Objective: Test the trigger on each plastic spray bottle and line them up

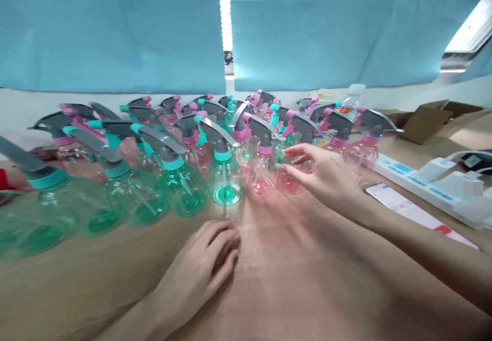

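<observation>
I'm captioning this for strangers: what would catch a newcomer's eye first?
Probably the crowd of green and pink spray bottles across the table. Next, the right hand, open beside pink ones right of center, and the left hand, nearer the camera. Behind, a bright white strip divides the blue cloth.

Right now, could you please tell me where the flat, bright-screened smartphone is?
In the head view, the flat, bright-screened smartphone lies at the right on the brown wooden table, between the person's right forearm and the long white plastic power strip.
</observation>
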Tool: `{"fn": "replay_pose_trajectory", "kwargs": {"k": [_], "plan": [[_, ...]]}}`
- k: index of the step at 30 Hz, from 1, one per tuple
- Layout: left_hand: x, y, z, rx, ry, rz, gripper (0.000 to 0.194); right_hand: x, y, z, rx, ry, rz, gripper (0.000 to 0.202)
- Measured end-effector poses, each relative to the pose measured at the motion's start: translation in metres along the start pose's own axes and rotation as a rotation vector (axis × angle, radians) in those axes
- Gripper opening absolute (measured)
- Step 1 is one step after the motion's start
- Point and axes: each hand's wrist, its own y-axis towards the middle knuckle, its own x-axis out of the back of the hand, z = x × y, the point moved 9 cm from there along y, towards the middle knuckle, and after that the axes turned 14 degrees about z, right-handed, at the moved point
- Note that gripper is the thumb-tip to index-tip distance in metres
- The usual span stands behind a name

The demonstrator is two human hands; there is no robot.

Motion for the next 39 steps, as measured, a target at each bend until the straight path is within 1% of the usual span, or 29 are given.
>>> {"fn": "replay_pose_trajectory", "kwargs": {"k": [5,10,14,18,20,22,25,27,29,31,33,36,39], "plan": [[-0.002,0.032,-0.014,-0.069,-0.017,-0.027,0.024,-0.014,0.015,0.006,0.036,0.039,-0.021,0.045],[-0.003,0.047,-0.020,-0.092,-0.029,-0.039,0.023,-0.026,0.034,0.004,0.019,0.117,-0.005,0.059],[-0.005,0.049,-0.015,-0.077,-0.049,-0.047,0.021,-0.035,0.042,-0.001,0.015,0.203,0.060,0.057],[-0.002,0.049,-0.008,-0.017,-0.087,-0.078,0.022,-0.033,0.038,0.000,0.024,0.212,0.077,0.046],[0.000,0.049,-0.006,0.021,-0.131,-0.105,0.023,-0.029,0.033,0.004,0.050,0.214,0.099,0.040],[0.003,0.047,-0.003,0.078,-0.195,-0.159,0.025,-0.025,0.024,0.008,0.078,0.193,0.131,0.037],[0.006,0.045,-0.004,0.131,-0.293,-0.245,0.040,-0.017,0.004,0.015,0.099,0.141,0.163,0.037],[0.005,0.046,-0.011,0.116,-0.335,-0.254,0.053,-0.013,-0.013,0.022,0.142,0.163,0.200,0.034],[0.002,0.047,-0.020,0.100,-0.361,-0.234,0.062,-0.010,-0.032,0.033,0.198,0.230,0.256,0.034],[0.000,0.048,-0.030,0.089,-0.387,-0.200,0.069,-0.004,-0.048,0.040,0.210,0.267,0.286,0.032],[-0.005,0.047,-0.042,0.049,-0.435,-0.141,0.073,0.003,-0.061,0.047,0.209,0.281,0.309,0.025],[-0.011,0.042,-0.059,-0.022,-0.522,-0.050,0.071,0.009,-0.072,0.056,0.210,0.267,0.372,0.015],[-0.012,0.033,-0.063,-0.030,-0.584,-0.026,0.071,0.006,-0.074,0.065,0.279,0.302,0.422,0.014]]}}
